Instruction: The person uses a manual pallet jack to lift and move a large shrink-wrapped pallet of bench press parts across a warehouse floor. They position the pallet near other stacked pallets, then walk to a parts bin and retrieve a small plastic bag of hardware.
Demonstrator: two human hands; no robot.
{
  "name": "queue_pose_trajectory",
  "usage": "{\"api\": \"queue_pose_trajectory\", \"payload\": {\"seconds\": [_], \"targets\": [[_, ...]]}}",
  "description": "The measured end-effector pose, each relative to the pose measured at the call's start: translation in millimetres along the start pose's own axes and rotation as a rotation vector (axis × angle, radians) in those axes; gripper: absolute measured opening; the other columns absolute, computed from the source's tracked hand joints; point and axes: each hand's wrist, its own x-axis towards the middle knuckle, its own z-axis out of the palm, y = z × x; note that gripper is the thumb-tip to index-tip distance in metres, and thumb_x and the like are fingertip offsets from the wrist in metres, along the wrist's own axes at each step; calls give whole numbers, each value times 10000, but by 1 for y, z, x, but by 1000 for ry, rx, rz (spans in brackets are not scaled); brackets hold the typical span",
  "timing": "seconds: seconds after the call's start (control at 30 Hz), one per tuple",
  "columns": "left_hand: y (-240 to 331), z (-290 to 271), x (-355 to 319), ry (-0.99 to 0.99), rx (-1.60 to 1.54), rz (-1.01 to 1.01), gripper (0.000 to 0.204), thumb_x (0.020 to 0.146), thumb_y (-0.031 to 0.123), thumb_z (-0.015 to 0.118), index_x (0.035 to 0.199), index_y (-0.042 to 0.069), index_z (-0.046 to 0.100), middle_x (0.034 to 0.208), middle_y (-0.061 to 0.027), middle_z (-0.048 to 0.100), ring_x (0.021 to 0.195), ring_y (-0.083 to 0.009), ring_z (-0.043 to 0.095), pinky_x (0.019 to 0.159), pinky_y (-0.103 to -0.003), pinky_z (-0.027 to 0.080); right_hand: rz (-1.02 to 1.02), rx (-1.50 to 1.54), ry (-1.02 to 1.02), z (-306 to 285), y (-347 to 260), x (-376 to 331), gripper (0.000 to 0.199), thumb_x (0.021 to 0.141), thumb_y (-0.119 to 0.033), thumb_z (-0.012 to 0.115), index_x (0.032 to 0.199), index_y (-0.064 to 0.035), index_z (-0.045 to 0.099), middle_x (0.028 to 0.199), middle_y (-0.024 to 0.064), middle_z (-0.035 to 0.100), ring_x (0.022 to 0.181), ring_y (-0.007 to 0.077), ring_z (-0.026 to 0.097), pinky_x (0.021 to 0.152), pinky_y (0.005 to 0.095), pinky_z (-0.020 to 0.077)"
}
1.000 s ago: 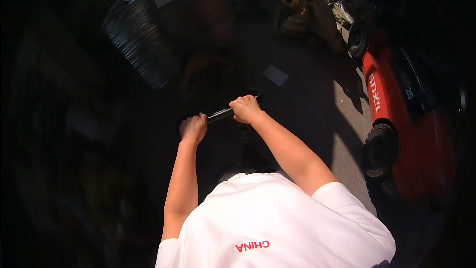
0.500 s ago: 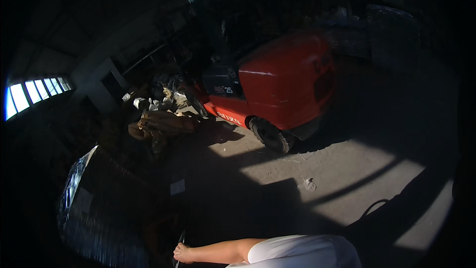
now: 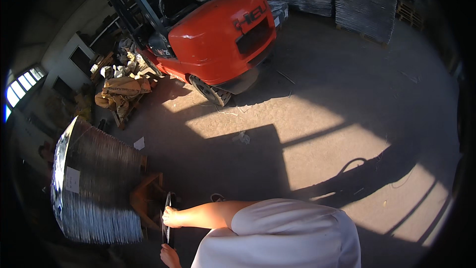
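down at the bottom edge, both hands are on a thin dark curved strip (image 3: 167,217), prob metal, standing roughly upright on edge. right hand (image 3: 171,217) has its fingers closed round the strip abt halfway up, forearm reaching in from the white sleeve (image 3: 282,233). left hand (image 3: 168,255) sits lower, near the bottom edge of the view, w/ fingers curled by the strip's lower end; it's in shadow and partly cut off, so can't tell if they're actually clamped on it.

strip is over the shaded part of the concrete floor (image 3: 317,134), just beside a brownish wooden pallet or block (image 3: 146,198), touching or not i can't tell. left of that stands a big stack of dark ribbed sheets (image 3: 94,188) w/ a pale label on its side, shiny along its edges.

further off, well apart from the hands, a red forklift (image 3: 218,34) is parked toward the top, mast to the left, one wheel in sunlight. a heap of tan sacks (image 3: 119,89) lies near its left side. more stacks of grey sheets (image 3: 364,2) sit at the top right on pallets. small bits of paper litter (image 3: 242,137) lie on the floor between forklift and hands. long shadows cross the sunlit patch at right.
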Motion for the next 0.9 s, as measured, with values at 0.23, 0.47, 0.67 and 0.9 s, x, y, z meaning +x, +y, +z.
{"api": "queue_pose_trajectory", "payload": {"seconds": [0.23,0.47,0.67,0.9], "targets": [[181,-121,-210,-81,-148,7,263,911,162,710,1046,-6,560,841,-174,689,748,-385,711,643,-499,575,-132,280,-191,-200,50,-282,82,746,-227,728,709,-166,769,761,45,739,814,282,737,736,426,534],[413,-247,-365,-114,-453,-391,563,1057,291,368,745,-17,721,795,-250,710,748,-462,688,760,-545,556,-340,295,-379,-340,150,-518,104,863,-205,662,935,-171,729,926,27,746,937,218,736,829,390,508],[581,-364,-507,-104,-513,-461,569,1056,281,379,703,-12,714,756,-238,700,726,-454,679,763,-535,548,-361,291,-504,-476,202,-711,119,865,-166,658,921,-146,761,946,66,777,935,254,755,816,405,510],[777,-441,-707,-20,-533,-515,547,1052,278,411,673,19,709,683,-200,684,646,-420,662,705,-511,523,-381,340,-531,-567,240,-972,200,784,-237,799,927,-108,743,906,111,769,934,293,752,869,409,508]]}}
